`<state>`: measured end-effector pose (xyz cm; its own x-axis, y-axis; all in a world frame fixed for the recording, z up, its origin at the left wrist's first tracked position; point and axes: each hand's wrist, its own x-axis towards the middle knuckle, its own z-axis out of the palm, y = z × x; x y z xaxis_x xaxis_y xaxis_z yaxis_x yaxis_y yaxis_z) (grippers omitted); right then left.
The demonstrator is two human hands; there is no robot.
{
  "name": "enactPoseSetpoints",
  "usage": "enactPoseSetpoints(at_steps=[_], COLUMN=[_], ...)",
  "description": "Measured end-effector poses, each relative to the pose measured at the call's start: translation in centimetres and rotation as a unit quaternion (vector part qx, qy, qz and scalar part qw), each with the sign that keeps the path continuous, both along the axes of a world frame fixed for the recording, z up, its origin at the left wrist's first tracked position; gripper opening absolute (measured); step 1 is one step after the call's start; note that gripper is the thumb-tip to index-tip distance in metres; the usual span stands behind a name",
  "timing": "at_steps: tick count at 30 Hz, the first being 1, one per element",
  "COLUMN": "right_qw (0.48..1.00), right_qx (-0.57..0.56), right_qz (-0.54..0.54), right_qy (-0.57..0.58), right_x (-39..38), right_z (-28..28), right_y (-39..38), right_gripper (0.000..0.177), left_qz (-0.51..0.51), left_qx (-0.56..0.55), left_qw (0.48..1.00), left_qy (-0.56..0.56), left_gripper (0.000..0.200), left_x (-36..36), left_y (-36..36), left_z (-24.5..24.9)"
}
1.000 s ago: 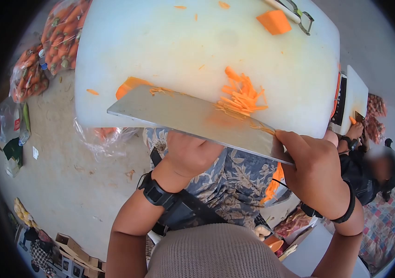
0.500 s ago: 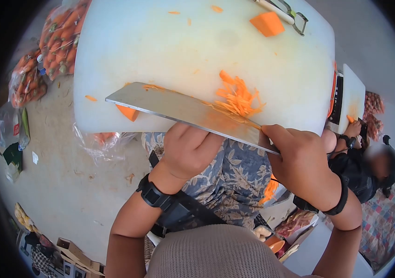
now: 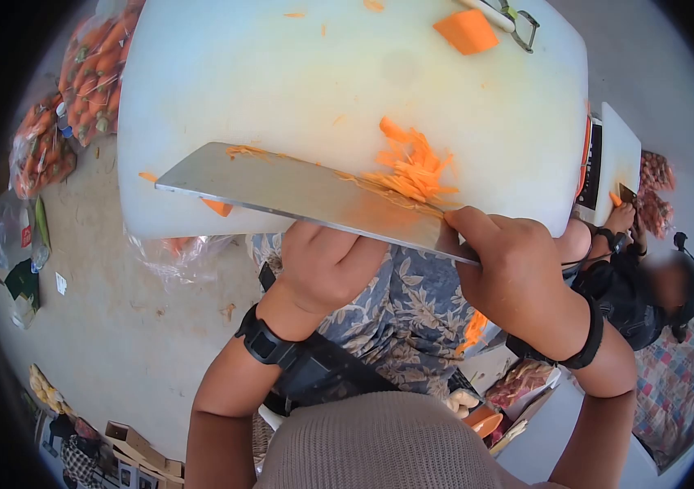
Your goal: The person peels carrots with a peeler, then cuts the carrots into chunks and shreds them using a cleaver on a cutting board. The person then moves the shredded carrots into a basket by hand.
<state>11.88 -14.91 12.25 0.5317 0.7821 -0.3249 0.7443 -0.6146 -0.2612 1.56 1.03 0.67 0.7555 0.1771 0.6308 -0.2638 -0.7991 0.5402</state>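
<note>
A wide-bladed knife (image 3: 282, 183) lies across the near part of a white cutting board (image 3: 282, 90). Closed around its handle end is my right hand (image 3: 514, 261). My left hand (image 3: 331, 265) is at the board's near edge, its fingers curled and their tips hidden under the blade; what they hold, if anything, cannot be seen. Orange shreds (image 3: 416, 167) are heaped just beyond the blade, and some cling to its far edge. Part of an orange piece (image 3: 217, 207) shows below the blade at the left. A larger orange block (image 3: 467, 33) sits near a peeler (image 3: 524, 31).
Bags of carrots (image 3: 98, 77) are on the floor at the left. To the right, another person (image 3: 628, 285) works at a second white board (image 3: 621, 155). Cardboard boxes (image 3: 139, 448) stand at the lower left.
The knife and my right hand have shifted slightly left, and the blade covers more of the small orange piece. My left hand has moved a little left.
</note>
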Motion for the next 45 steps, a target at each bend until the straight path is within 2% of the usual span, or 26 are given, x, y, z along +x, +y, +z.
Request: enactPoseSetpoints(at_steps=[9, 19, 22, 29, 31, 38, 39, 41, 45], right_qw=[0.999, 0.999, 0.999, 1.0, 0.999, 0.999, 0.999, 0.999, 0.999], right_qx=[-0.031, -0.029, 0.018, 0.0, 0.005, 0.006, 0.006, 0.029, 0.01], right_qz=[-0.013, -0.002, -0.003, 0.023, 0.027, 0.03, 0.029, -0.016, -0.019], right_qy=[0.017, 0.018, 0.042, -0.004, -0.025, -0.019, -0.02, 0.031, 0.031], right_x=[-0.8, 0.3, 0.6, -0.7, -0.9, -0.2, 0.1, 0.3, -0.1], right_z=[3.9, 0.8, 0.1, 3.0, 3.5, 2.0, 1.3, 0.0, -0.1], right_y=[-0.9, 0.3, 1.0, -0.2, -0.5, 0.1, 0.4, 0.9, 1.4], right_gripper=[0.041, 0.033, 0.032, 0.041, 0.018, 0.016, 0.016, 0.035, 0.03], left_qz=[0.011, 0.018, 0.01, 0.006, 0.002, 0.012, 0.019, 0.019, 0.023], left_qx=[-0.013, 0.016, 0.012, 0.01, -0.005, 0.021, 0.026, 0.021, 0.016], left_qw=[1.0, 1.0, 1.0, 1.0, 1.0, 1.0, 0.999, 1.0, 0.999], left_qy=[-0.017, -0.011, -0.018, -0.002, 0.001, -0.002, 0.001, -0.012, -0.028], left_gripper=[0.028, 0.025, 0.025, 0.024, 0.023, 0.021, 0.021, 0.022, 0.024], left_x=[-0.7, -0.1, 0.0, -0.9, -1.0, -0.4, -0.2, 0.0, 0.3], left_y=[0.0, 0.0, 0.1, 0.0, 0.1, 0.1, 0.2, 0.2, 0.1], left_z=[-0.6, 0.0, -0.2, -0.5, -0.7, 0.0, 0.1, -0.2, 0.0])
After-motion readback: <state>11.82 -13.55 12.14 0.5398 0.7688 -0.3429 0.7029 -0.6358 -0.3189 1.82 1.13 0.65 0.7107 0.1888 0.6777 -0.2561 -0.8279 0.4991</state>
